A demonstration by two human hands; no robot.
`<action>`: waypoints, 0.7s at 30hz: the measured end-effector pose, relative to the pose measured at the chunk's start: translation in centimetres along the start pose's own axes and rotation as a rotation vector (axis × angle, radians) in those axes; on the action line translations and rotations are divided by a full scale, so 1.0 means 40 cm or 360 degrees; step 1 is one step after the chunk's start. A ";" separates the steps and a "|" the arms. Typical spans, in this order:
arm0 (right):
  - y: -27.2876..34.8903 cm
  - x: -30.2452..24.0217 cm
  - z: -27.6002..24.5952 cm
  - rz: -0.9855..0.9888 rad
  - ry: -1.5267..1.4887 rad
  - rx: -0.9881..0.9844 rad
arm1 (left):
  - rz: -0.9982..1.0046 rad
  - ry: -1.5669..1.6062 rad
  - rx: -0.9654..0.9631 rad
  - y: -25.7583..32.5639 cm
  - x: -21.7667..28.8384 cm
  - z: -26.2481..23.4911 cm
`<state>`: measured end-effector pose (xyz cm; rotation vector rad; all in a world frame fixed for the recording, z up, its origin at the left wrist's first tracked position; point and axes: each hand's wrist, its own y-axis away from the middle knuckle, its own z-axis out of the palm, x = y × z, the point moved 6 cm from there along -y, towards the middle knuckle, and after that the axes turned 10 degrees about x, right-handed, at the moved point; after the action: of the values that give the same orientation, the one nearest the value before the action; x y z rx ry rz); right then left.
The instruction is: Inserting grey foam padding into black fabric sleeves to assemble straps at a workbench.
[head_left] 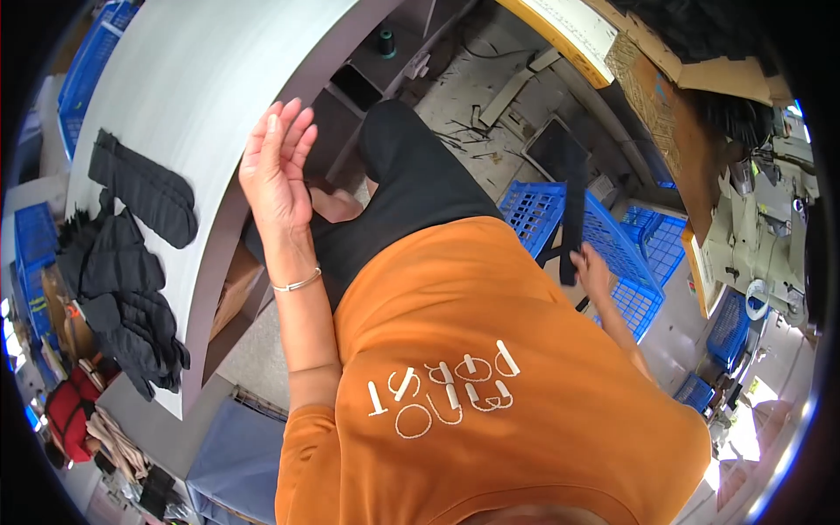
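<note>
- Near the blue basket (617, 245), the right hand (594, 273) has its fingers clamped on a black strip (573, 210).
- Beside the bench (206, 101), the left hand (278, 171) keeps no grip, fingers slightly apart.

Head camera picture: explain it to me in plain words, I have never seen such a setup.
No robot here: a person works with two bare hands. This single picture comes from a wide fisheye camera worn on the head, looking down, so straight edges bend and the orange shirt fills much of it. On the pale table at left lie black, cloth-like pieces. The left hand is open near the table's edge, holding nothing visible. The right hand seems to have its grip on a long black strip, seen against a blue basket.
</note>
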<state>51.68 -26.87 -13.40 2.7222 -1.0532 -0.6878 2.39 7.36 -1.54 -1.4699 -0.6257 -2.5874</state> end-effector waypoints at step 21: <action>-0.208 -1.152 0.010 -0.1591 -0.0532 0.0561 | 0.1447 -0.1779 0.0577 -0.068 0.232 -0.239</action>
<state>26.56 10.10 0.64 3.4460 0.3118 -1.1848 -10.91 7.10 1.14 -2.2251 -0.3023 -0.8376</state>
